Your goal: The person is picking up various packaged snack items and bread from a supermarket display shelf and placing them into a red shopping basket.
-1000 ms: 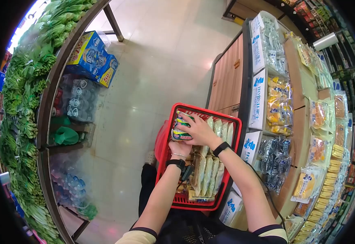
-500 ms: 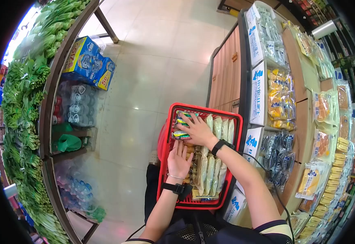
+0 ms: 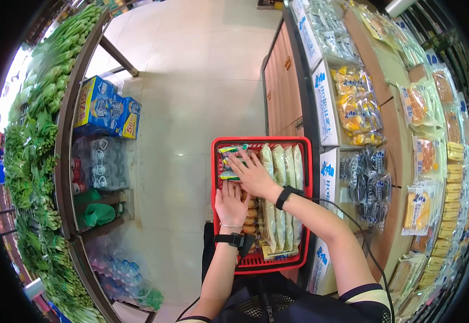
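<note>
A red basket point(image 3: 305, 215) holds packaged food. Along its right half stand several pale long packets point(image 3: 279, 220) side by side. My right hand point(image 3: 253, 175) lies with spread fingers on green and yellow packets point(image 3: 233, 160) in the basket's far left corner. Just below it, my left hand point(image 3: 231, 207) rests palm up, fingers stretched out, their tips at the near edge of those packets. Brown round items in clear wrap point(image 3: 251, 220) show to the right of my left hand.
Shelves of wrapped bread point(image 3: 420, 153) and open boxes of snacks point(image 3: 355, 102) run along the right. Leafy greens point(image 3: 35, 161) fill a rack at the left, above blue boxes point(image 3: 105, 107) and packed bottles point(image 3: 107, 161). A tiled floor point(image 3: 191, 97) lies between.
The view has shifted, and the basket now sits straighter and slightly further left. My left hand has moved slightly up and left, and my right hand stays over the green and yellow packets.
</note>
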{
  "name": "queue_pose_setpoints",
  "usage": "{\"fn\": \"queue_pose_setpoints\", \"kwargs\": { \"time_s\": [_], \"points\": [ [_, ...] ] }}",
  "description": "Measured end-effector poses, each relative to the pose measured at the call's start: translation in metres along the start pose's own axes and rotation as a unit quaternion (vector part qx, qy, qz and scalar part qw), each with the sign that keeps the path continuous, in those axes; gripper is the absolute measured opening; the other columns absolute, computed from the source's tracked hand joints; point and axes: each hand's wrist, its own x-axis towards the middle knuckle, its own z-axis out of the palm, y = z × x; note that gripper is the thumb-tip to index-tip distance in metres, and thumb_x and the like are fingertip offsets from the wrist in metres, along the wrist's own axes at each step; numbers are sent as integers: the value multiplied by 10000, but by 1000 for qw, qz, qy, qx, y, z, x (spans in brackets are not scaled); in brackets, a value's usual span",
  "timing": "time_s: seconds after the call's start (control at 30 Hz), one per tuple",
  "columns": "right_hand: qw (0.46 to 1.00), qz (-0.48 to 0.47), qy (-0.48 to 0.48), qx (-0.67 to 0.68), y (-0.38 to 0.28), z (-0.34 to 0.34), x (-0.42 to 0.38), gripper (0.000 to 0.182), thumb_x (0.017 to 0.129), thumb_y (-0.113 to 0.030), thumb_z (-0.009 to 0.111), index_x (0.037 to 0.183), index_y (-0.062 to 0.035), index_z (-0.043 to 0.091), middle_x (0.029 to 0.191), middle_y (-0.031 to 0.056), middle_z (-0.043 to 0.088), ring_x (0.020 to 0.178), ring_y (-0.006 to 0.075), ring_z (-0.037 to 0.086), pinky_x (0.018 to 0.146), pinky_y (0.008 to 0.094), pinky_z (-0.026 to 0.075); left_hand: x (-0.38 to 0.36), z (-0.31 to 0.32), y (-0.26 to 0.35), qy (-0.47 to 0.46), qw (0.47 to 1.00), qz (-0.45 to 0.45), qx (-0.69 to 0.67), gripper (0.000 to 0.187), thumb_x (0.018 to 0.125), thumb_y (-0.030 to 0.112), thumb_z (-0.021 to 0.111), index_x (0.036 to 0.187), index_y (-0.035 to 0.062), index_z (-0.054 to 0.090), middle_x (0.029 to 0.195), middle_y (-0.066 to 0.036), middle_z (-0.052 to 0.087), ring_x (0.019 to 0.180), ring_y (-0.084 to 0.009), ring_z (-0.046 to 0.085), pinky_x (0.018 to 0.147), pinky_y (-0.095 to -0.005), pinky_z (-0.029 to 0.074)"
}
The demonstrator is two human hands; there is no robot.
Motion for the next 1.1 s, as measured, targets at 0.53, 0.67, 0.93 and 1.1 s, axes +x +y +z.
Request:
{"fn": "queue_pose_setpoints", "kwargs": {
  "time_s": [0.53, 0.67, 0.93, 1.1],
  "points": [
    [907, 295, 295, 53, -25, -329, -181, 687, 772, -189, 708, 1377, -34, 424, 1353, 194, 494, 1265, 381, 452, 1085, 453, 344, 65, 23, 50, 154, 968, -167, 105, 717, 890, 406, 446, 1465, 43, 221, 1527, -94, 257, 1428, -363, 237, 1129, -638, 172],
    [692, 541, 463, -120, -159, -399, -356, 494, 892, -23, 576, 1368, -21, 443, 1351, 168, 521, 1184, 294, 550, 1008, 381, 423, -44, 63, 74, -58, 933, -195, 297, 524, 966, 366, 377, 1395, 67, 420, 1458, -54, 424, 1332, -238, 410, 1059, -494, 356],
    [312, 845, 412, -136, -471, -252, -462, 135, 860, -50, 558, 978, -44, 623, 948, 132, 648, 895, 302, 625, 777, 378, 494, -155, 1, 71, -169, 669, -299, 659, 342, 929, 376, 499, 1135, 116, 579, 1167, -44, 637, 1058, -191, 567, 864, -344, 396],
    [424, 861, 260, 105, -535, -225, -462, 200, 881, -149, 576, 1031, -45, 655, 1005, 155, 668, 942, 344, 628, 826, 414, 506, -201, -25, -47, -355, 522, -303, 714, 219, 938, 275, 498, 1005, 104, 615, 1050, -40, 666, 916, -161, 627, 729, -264, 432]
  ]
}}
